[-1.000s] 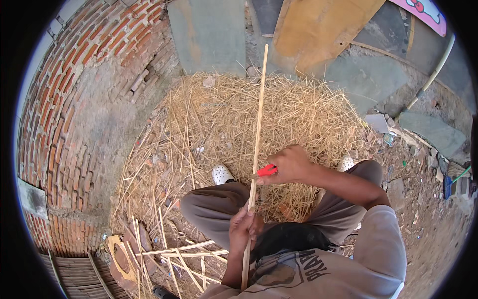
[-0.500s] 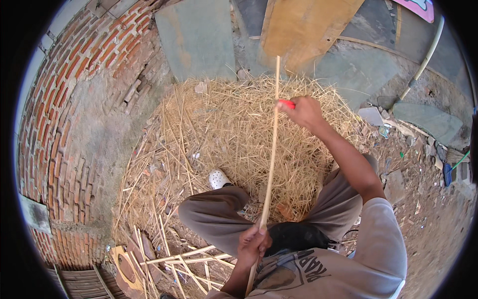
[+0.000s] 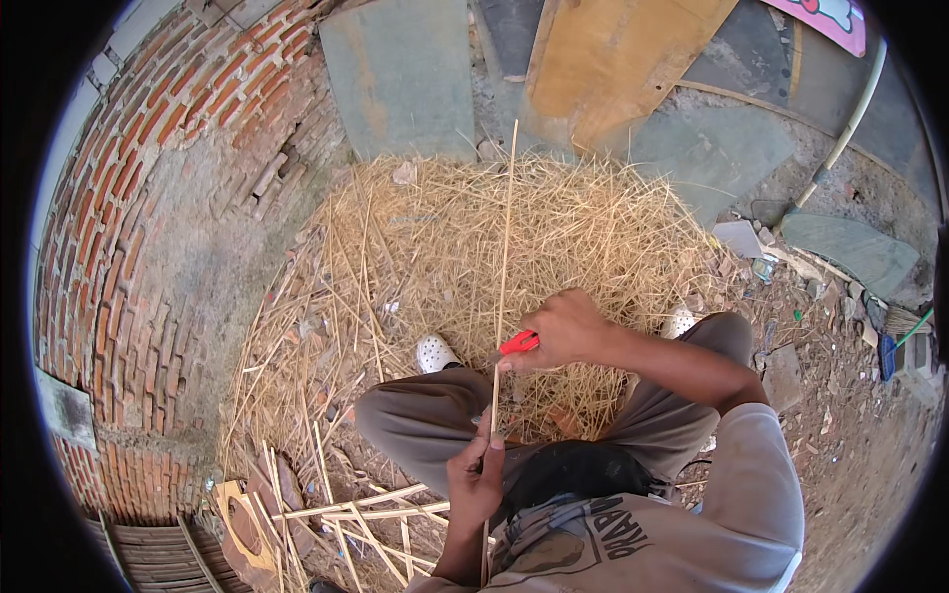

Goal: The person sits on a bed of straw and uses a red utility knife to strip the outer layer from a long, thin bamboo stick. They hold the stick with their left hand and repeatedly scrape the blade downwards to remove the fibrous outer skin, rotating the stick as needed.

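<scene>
A long, thin, pale strip of split bamboo (image 3: 505, 247) runs from my lap out over the shavings, its narrow edge towards me. My left hand (image 3: 477, 469) is closed round its lower part, close to my body. Farther up, my right hand (image 3: 565, 331) grips a red-handled knife (image 3: 519, 343), with the knife's grey front end against the strip. Most of the handle is hidden inside the fist, and the blade is too small to make out well. The strip's near end passes down beside my shirt.
A broad heap of straw-coloured shavings (image 3: 474, 232) lies before my crossed legs. More strips (image 3: 366, 514) lie at the lower left, near a wooden piece with a round hole (image 3: 242, 524). A brick wall (image 3: 119, 296) stands left; boards (image 3: 395, 79) lean at the back.
My right hand has come down the strip towards me with the knife. My left hand has shifted slightly left, and the strip now shows a narrower side and leans left at its far end.
</scene>
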`<state>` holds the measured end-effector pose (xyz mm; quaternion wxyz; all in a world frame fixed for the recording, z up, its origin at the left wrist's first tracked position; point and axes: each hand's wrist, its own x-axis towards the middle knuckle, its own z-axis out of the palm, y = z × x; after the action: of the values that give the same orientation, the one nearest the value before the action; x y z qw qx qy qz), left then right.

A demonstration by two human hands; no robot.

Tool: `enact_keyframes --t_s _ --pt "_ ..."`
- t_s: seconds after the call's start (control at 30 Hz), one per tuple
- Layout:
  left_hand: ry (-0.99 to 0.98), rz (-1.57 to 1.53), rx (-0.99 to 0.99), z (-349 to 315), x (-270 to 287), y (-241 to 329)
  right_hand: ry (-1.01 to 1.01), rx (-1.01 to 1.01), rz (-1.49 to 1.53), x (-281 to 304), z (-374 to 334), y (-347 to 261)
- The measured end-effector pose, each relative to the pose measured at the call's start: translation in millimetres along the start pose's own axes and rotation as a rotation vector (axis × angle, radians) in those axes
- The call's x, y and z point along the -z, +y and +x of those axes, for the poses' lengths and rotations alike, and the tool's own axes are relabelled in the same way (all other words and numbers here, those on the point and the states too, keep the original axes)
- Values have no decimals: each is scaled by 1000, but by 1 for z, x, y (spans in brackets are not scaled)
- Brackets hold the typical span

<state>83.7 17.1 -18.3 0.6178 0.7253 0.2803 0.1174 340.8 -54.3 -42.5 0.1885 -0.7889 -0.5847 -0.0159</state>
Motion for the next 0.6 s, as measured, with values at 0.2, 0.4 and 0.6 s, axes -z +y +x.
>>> enact_keyframes --t_s 0.2,0.4,0.6 --pt "33 196 -66 2 -5 13 83 -192 45 -9 11 34" --pt "65 259 -62 3 -7 12 -13 -14 -12 -11 -3 2" --pt "60 354 -193 8 -7 9 90 -5 -38 -15 4 30"
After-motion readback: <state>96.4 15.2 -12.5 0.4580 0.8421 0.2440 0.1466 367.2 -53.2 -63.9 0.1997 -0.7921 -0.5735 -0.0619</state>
